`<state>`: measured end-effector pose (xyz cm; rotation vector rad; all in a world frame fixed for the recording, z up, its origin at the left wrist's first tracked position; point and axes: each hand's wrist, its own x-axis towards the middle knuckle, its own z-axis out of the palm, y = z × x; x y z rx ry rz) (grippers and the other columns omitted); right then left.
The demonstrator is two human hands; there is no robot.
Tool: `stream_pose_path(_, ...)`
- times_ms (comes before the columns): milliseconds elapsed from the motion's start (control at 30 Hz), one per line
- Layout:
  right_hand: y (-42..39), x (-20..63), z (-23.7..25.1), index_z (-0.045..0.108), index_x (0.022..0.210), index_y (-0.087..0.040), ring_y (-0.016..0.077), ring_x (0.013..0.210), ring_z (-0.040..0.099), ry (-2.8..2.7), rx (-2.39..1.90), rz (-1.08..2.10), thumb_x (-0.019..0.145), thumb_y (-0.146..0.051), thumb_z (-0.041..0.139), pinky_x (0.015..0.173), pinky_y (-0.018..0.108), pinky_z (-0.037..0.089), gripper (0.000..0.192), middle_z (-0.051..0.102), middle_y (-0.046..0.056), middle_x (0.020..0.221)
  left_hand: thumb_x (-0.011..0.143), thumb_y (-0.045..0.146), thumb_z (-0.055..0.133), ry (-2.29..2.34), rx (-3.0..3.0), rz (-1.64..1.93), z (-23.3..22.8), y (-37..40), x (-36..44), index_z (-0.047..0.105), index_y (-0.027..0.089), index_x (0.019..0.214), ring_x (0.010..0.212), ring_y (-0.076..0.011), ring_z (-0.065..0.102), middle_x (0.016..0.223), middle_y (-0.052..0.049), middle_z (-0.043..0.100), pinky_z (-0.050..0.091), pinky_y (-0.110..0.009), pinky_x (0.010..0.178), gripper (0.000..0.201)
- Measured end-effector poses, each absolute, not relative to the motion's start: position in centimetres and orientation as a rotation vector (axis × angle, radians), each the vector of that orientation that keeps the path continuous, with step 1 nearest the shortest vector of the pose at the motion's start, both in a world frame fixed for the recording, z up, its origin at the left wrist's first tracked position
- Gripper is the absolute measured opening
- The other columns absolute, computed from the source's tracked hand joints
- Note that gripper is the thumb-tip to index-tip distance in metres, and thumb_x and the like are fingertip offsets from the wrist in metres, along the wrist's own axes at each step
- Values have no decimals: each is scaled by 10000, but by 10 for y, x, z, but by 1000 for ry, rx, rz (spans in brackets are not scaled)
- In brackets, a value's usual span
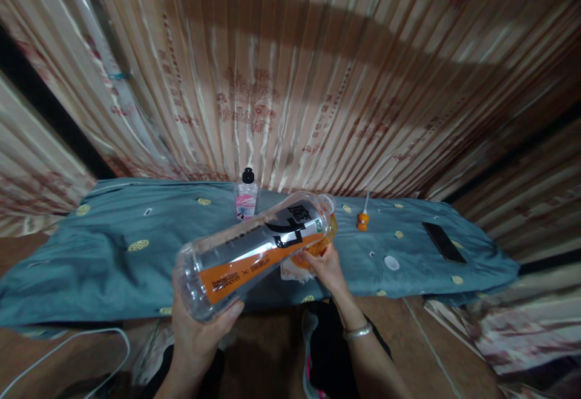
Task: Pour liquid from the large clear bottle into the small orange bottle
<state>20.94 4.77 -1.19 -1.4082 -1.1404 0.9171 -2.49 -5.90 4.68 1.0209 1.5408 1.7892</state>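
My left hand (200, 326) grips the base of a large clear plastic bottle (254, 253) with an orange and black label. The bottle lies tilted, its neck pointing away to the right, with orange liquid (330, 229) pooled at the neck end. My right hand (327, 269) is closed on a small container of orange liquid (311, 252) held right under the bottle's neck; most of it is hidden by the bottle and my fingers. A white crumpled piece (290, 273) shows just below it. A bracelet is on my right wrist.
A blue cloth (113, 260) covers the low surface in front of a striped curtain. On it stand a small black-capped bottle (246, 197), an orange-tipped applicator (362, 220), a white cap (391, 262) and a black phone (443, 242). A white cable (68, 341) lies on the floor at the left.
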Motion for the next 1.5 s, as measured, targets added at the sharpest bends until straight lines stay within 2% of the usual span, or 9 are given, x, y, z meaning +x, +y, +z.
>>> stream_pose_path(200,48,210,-12,647,994,-196,315,877,775,-1153,-1413,896,526,-522,914,794,419,620,630,809,108,955,548,500,886,1563,1073,1801,45,-57,-30,593,213,891,1015,-314,678,1060,-85,680,571,-484,919,534)
stream_pose_path(367,46,209,-10,635,1021,-194,305,870,783,-1139,-1364,937,539,-504,908,778,405,630,634,813,101,966,474,444,925,1558,1136,1686,38,-54,-43,601,189,890,892,-309,718,949,-73,705,618,-461,801,586)
stream_pose_path(667,47,208,-9,640,1013,-206,299,872,784,-1143,-1390,911,543,-489,899,786,403,627,608,816,87,956,536,459,905,1539,1115,1782,37,-55,-40,612,195,896,979,-310,717,1043,-89,714,615,-448,860,534)
stream_pose_path(800,46,207,-7,636,1012,-192,304,892,782,-1129,-1384,927,541,-486,899,797,401,624,613,812,110,981,493,447,925,1521,1143,1736,39,-56,-36,608,193,850,890,-298,727,988,-90,723,629,-424,774,540)
stream_pose_path(933,47,208,-6,644,1000,-194,308,872,780,-1137,-1403,895,519,-502,903,784,409,623,627,812,106,962,560,470,886,1543,1047,1810,42,-58,-31,618,204,901,1011,-295,703,1102,-91,708,595,-436,897,509)
stream_pose_path(1067,47,208,-7,646,990,-198,306,846,780,-1142,-1398,893,515,-516,903,757,405,624,627,812,102,932,501,433,914,1542,1133,1735,39,-56,-38,605,201,883,930,-313,719,1010,-87,712,620,-466,824,544)
stream_pose_path(1233,47,208,-7,645,1013,-187,318,883,779,-1136,-1411,893,514,-520,905,786,417,626,653,809,116,967,562,442,892,1543,1196,1711,31,-54,-50,614,192,884,945,-312,724,931,-66,699,618,-469,852,493)
stream_pose_path(1367,47,207,-7,641,1013,-187,321,894,780,-1136,-1405,900,518,-528,898,791,419,629,654,808,122,978,532,423,912,1523,1216,1705,34,-54,-45,600,196,885,893,-298,731,980,-81,718,634,-445,792,523)
stream_pose_path(1500,47,209,-8,634,1005,-198,316,877,776,-1150,-1427,890,525,-525,894,789,419,623,637,809,115,967,559,434,901,1525,1112,1781,38,-56,-37,598,202,922,991,-306,718,1046,-86,709,620,-443,859,527)
